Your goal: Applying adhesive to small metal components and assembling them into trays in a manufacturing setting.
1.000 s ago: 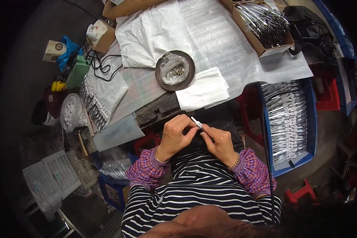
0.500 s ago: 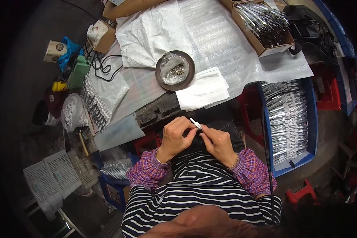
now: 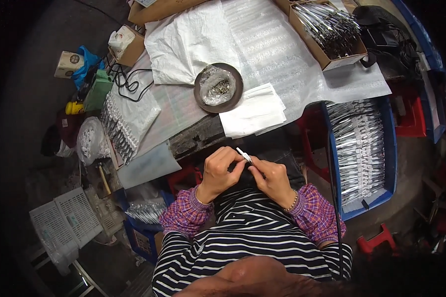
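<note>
Just in front of the table's near edge, my hands come together in front of my body. Between them is a small, slim white piece (image 3: 244, 155), tilted, with a darker end by the right fingers. My left hand (image 3: 219, 171) pinches it from one side with thumb and forefinger. From the other side the fingertips of my right hand (image 3: 275, 182) close on its lower end. The fingers cover much of the piece, so its exact kind does not show. Beyond it lie folded white sheets (image 3: 255, 113) and a dark round dish (image 3: 198, 95) with small metal parts in clear plastic.
A cardboard box (image 3: 344, 60) of slender metal pieces stands at the far right. Right of me, a blue bin (image 3: 392, 168) holds rows of silver pieces with white parts. More such pieces (image 3: 116, 131) lie on the left. A black cable (image 3: 129, 86) coils across the table.
</note>
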Tool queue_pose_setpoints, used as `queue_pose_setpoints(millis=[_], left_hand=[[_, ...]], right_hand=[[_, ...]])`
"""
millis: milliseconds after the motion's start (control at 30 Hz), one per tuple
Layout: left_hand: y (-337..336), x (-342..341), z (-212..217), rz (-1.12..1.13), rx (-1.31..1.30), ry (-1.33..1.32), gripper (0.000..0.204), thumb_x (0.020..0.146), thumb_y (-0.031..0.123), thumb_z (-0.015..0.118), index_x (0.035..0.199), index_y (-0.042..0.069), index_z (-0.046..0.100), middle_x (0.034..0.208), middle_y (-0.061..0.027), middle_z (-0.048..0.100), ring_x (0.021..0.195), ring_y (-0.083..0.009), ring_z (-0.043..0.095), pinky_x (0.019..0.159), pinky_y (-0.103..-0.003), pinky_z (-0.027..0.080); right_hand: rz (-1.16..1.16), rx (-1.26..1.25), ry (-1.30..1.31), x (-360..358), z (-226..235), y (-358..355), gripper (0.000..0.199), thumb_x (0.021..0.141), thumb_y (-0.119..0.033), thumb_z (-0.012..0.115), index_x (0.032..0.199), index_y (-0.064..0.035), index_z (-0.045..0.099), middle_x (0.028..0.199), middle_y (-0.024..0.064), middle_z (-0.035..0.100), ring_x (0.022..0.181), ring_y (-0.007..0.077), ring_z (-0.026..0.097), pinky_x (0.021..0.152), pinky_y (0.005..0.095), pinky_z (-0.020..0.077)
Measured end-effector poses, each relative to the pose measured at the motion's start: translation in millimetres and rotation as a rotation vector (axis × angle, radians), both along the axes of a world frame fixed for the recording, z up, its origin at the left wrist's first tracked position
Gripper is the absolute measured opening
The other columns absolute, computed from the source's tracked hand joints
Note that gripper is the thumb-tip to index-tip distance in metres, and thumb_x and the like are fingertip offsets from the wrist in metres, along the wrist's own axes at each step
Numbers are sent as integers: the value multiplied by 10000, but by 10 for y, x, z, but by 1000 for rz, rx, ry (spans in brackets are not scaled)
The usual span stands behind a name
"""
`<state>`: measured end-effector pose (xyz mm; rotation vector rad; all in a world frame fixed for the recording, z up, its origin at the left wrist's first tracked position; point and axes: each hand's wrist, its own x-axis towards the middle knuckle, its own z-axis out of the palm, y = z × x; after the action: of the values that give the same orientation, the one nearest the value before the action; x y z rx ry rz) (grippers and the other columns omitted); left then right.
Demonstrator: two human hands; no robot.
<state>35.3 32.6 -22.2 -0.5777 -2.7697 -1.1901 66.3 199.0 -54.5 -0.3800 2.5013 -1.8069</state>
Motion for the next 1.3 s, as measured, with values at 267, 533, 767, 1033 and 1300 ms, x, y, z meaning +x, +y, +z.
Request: queue_pose_setpoints(millis=[267, 533, 767, 1033, 1300], left_hand=[[19, 25, -30, 27, -5, 10, 142, 635, -35, 711, 690, -1, 584, 652, -105, 579, 586, -246, 577, 523, -307, 443], [41, 49, -50, 32, 11, 50, 132, 638, -24, 695, 669, 12, 572, 641, -85, 555, 573, -249, 547, 507, -325, 421], [0, 48, -72, 25, 19, 8, 139, 634, -35, 714, 708, 1, 602, 668, -108, 592, 599, -237, 589, 529, -294, 450], [-17, 49, -69, 101, 144, -239, 142, 697, -38, 694, 808, -4, 611, 732, -58, 615, 665, -130, 605, 565, -230, 455], [-116, 19, -127, 128, 694, -852, 316, 764, -29, 676, 1061, 9, 574, 923, -34, 617, 800, -61, 584, 681, -173, 481]], right_hand=[[43, 25, -40, 3, 16, 21, 281, 800, -35, 609, 1077, 8, 582, 718, 171, 596, 607, 319, 599, 504, 369, 459], [30, -43, -74, 5, 17, 25, 280, 805, -44, 610, 1080, 0, 586, 718, 167, 595, 603, 321, 595, 499, 370, 452], [51, 13, -33, 2, 0, 34, 287, 798, -39, 614, 1077, 22, 581, 707, 166, 590, 596, 316, 591, 505, 368, 452], [58, 40, 10, -9, -31, 45, 299, 791, -38, 618, 1079, 30, 580, 687, 162, 578, 583, 307, 585, 501, 373, 444], [71, -54, -89, -19, 9, 55, 245, 793, -53, 623, 1032, -1, 625, 661, 147, 589, 558, 296, 588, 492, 346, 446]])
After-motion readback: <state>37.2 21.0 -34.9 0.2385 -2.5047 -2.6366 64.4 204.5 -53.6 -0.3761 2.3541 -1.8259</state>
